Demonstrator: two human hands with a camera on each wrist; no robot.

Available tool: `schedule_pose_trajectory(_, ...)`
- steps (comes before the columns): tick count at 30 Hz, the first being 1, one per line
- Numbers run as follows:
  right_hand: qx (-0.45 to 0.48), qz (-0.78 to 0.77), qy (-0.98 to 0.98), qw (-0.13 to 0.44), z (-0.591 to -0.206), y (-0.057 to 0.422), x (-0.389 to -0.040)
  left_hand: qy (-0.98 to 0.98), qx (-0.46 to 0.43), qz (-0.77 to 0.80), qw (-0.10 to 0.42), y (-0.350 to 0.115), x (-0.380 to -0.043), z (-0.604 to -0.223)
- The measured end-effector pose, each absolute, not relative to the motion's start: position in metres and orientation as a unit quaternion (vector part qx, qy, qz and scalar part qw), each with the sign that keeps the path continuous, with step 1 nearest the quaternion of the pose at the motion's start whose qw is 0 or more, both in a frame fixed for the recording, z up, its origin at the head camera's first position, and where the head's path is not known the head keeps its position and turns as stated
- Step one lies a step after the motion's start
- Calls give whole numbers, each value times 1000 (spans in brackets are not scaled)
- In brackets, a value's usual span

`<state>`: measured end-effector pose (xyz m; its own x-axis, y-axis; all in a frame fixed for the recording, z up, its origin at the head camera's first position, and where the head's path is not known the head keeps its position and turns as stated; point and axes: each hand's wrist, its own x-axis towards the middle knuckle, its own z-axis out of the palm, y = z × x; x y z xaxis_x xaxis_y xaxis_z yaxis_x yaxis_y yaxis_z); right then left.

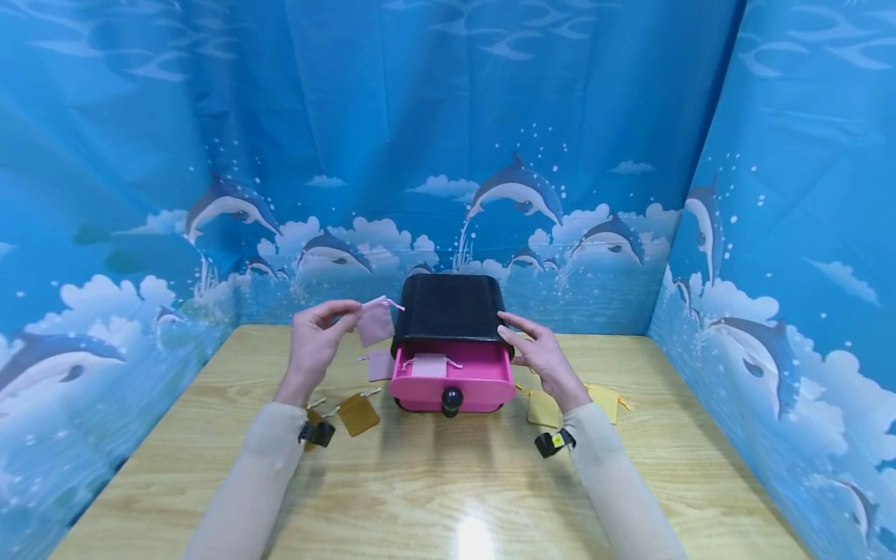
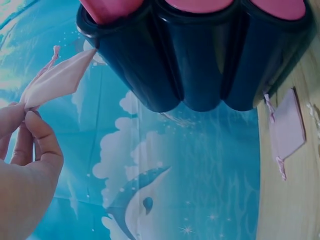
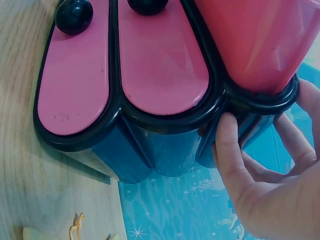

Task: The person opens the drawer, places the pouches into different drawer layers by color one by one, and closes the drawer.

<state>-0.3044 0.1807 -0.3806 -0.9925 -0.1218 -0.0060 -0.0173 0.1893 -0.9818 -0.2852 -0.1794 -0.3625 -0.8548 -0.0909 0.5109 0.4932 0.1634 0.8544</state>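
Note:
A small black drawer cabinet [image 1: 453,307] with pink drawers stands in the middle of the table. Its top drawer [image 1: 451,393] is pulled out, and a pale pink drawstring pouch [image 1: 429,365] lies inside. To the left of the cabinet my left hand [image 1: 318,338] pinches another pink drawstring pouch [image 1: 376,323] between thumb and fingers, raised above the table. My right hand [image 3: 280,175] holds the cabinet's right side near the top, thumb in the groove below the top tier and fingers around its rounded end.
A third pink pouch [image 2: 289,125] lies beside the cabinet's left side. Brown pouches [image 1: 358,414] lie at the front left, one partly behind my wrist. Yellow pouches [image 1: 543,409] lie on the right near my forearm. A dolphin-print curtain [image 1: 448,140] surrounds the wooden table [image 1: 434,482].

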Motion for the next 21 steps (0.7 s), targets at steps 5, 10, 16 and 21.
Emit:
schedule_pose_trajectory(5,-42,-634,771,44,-382,181,-306,-722,-153,-631,240,-175,-282,-357)
schedule_pose_trajectory(10,-42,-633,772,46,-383,182,-306,-716,-160,-633,248,-172,-280,-354)
schedule_pose_trajectory(16,-44,-634,770,45,-382,181,-305,-721,-169,-630,233,-168,-276,-351)
schedule_pose_trajectory(21,-40,-633,772,46,-381,181,-305,-724,-180,-627,224,-161,-276,-352)
